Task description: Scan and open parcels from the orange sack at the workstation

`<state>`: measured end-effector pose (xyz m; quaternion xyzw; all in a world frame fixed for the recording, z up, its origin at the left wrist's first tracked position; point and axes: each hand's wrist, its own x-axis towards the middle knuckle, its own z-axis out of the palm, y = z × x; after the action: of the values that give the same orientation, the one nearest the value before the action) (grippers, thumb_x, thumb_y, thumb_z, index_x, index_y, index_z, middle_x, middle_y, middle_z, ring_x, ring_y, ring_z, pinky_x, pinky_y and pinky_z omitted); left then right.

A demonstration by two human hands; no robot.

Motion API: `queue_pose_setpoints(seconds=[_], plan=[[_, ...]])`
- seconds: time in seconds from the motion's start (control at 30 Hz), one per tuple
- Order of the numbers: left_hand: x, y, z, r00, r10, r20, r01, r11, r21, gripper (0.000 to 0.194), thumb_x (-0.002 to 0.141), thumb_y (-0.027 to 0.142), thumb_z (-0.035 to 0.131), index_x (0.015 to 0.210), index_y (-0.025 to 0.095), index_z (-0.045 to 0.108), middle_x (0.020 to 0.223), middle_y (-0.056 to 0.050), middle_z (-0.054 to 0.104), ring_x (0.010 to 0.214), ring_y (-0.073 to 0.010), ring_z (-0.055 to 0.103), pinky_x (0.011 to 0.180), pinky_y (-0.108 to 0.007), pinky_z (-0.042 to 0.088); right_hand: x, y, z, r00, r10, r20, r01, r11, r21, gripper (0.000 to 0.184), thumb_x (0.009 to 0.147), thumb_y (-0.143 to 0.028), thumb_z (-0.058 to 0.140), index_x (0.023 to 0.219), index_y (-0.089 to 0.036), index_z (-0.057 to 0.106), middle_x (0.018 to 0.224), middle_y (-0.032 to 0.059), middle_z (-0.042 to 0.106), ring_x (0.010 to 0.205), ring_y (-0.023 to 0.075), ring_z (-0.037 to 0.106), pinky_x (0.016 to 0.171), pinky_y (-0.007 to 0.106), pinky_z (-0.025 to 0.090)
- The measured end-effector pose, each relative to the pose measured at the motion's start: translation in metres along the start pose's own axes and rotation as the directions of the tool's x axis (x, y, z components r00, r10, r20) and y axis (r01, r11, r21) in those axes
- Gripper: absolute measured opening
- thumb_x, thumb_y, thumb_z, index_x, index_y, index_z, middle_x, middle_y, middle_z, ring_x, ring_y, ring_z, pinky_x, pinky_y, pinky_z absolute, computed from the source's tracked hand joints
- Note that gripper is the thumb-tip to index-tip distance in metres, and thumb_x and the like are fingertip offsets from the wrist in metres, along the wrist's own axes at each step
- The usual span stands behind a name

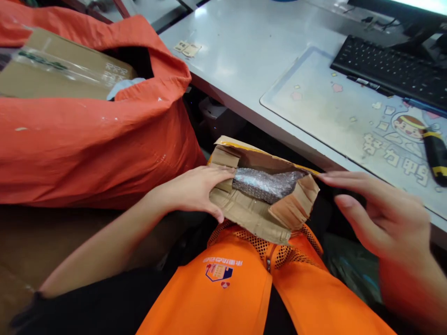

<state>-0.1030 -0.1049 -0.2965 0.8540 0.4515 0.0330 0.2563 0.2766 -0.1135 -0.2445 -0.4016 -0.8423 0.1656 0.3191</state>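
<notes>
Left hand [195, 188] clasps the open cardboard box [249, 217] above the orange vest [237, 256], seemingly steadying it; right hand [391, 216], thumb spread, meets its corner, perhaps bracing; bubble-wrapped item [261, 184] nestles inside.

Brown cardboard box [251, 216], open at the top, tilted, creased flaps [296, 200] spread, yellow strip [256, 150] along the far edge, silvery bubble-wrapped bundle [265, 183] lying lengthwise inside, between the end flaps, partly hidden.
</notes>
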Motion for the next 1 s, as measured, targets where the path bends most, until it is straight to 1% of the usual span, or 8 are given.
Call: queue_pose_setpoints(seconds=[0.07,0.17,0.33,0.47,0.67,0.77,0.87,1.0], plan=[[-0.007,0.0,0.008,1.0,0.022,0.001,-0.022,1.0,0.014,0.12,0.063,0.07,0.093,0.163,0.024,0.045,0.168,-0.015,0.044,0.155,-0.0359,0.043,0.128,-0.049,0.035,-0.03,0.01,0.012,0.991,0.079,-0.104,-0.078,0.997,0.016,0.026,0.101,-0.026,0.064,0.124,-0.032,0.074,0.132,0.0054,0.072,0.123,0.0309,0.068,0.107,0.052,0.058],[-0.011,-0.002,0.013,0.997,0.072,-0.01,-0.071,0.996,0.054,0.123,0.061,0.071,0.093,0.163,0.021,0.045,0.169,-0.017,0.042,0.155,-0.0368,0.043,0.127,-0.047,0.036,-0.056,0.03,0.052,0.997,0.072,0.024,-0.07,0.995,-0.068,0.04,0.101,-0.035,0.064,0.14,-0.026,0.068,0.162,0.0099,0.05,0.159,0.0391,0.031,0.126,0.069,0.036],[0.013,-0.019,-0.001,0.993,0.078,-0.087,-0.064,0.987,0.145,0.046,0.088,0.059,0.079,0.12,0.026,0.075,0.117,-0.005,0.08,0.108,-0.0267,0.073,0.1,-0.039,0.052,-0.046,0.048,0.087,0.981,0.07,0.179,-0.049,0.992,-0.118,0.043,0.099,-0.031,0.063,0.14,-0.023,0.07,0.179,0.0007,-0.005,0.163,0.0416,-0.016,0.127,0.076,0.017],[0.041,-0.021,0.012,0.939,0.086,-0.332,-0.019,0.98,0.2,0.038,0.094,0.056,0.075,0.103,0.019,0.072,0.108,-0.009,0.077,0.11,-0.03,0.068,0.104,-0.047,0.048,-0.041,0.056,0.083,0.979,0.072,0.188,-0.051,0.992,-0.115,0.037,0.099,-0.025,0.058,0.132,-0.02,0.075,0.179,-0.0011,-0.012,0.16,0.0419,-0.024,0.126,0.078,0.011],[0.057,-0.02,0.053,0.787,-0.123,-0.605,0.169,0.985,0.019,0.101,0.08,0.074,0.081,0.158,0.021,0.043,0.173,-0.023,0.026,0.163,-0.0486,0.014,0.126,-0.071,0.023,-0.058,0.076,0.073,0.985,0.174,0.022,-0.174,0.984,0.027,0.037,0.107,-0.033,0.049,0.135,-0.025,0.072,0.18,0.0013,0.004,0.165,0.039,-0.005,0.128,0.071,0.024],[0.059,-0.028,0.057,0.78,-0.17,-0.602,0.112,0.985,-0.133,0.121,0.077,0.077,0.082,0.168,0.023,0.021,0.176,-0.025,0.015,0.163,-0.0439,0.02,0.128,-0.063,0.029,-0.049,0.085,0.064,0.928,0.31,-0.205,-0.26,0.936,0.237,0.056,0.107,-0.041,0.05,0.162,-0.032,0.043,0.179,0.0102,0.013,0.159,0.0373,0.033,0.118,0.058,0.05],[0.062,-0.031,0.058,0.754,-0.193,-0.628,0.068,0.974,-0.218,0.135,0.073,0.074,0.088,0.17,0.025,0.008,0.172,-0.026,0.024,0.159,-0.0395,0.034,0.127,-0.055,0.036,-0.028,0.091,0.058,0.92,0.359,-0.156,-0.295,0.898,0.327,0.08,0.104,-0.051,0.055,0.171,-0.032,0.016,0.175,0.0148,0.026,0.146,0.0342,0.05,0.109,0.052,0.057],[0.066,-0.025,0.06,0.683,-0.25,-0.687,0.109,0.964,-0.243,0.151,0.066,0.072,0.093,0.171,0.027,-0.006,0.166,-0.027,0.035,0.152,-0.0389,0.045,0.122,-0.053,0.043,-0.002,0.085,0.056,0.933,0.339,-0.125,-0.321,0.936,0.141,0.08,0.097,-0.053,0.067,0.165,-0.022,0.039,0.156,0.0163,0.054,0.123,0.0312,0.065,0.101,0.05,0.06]])
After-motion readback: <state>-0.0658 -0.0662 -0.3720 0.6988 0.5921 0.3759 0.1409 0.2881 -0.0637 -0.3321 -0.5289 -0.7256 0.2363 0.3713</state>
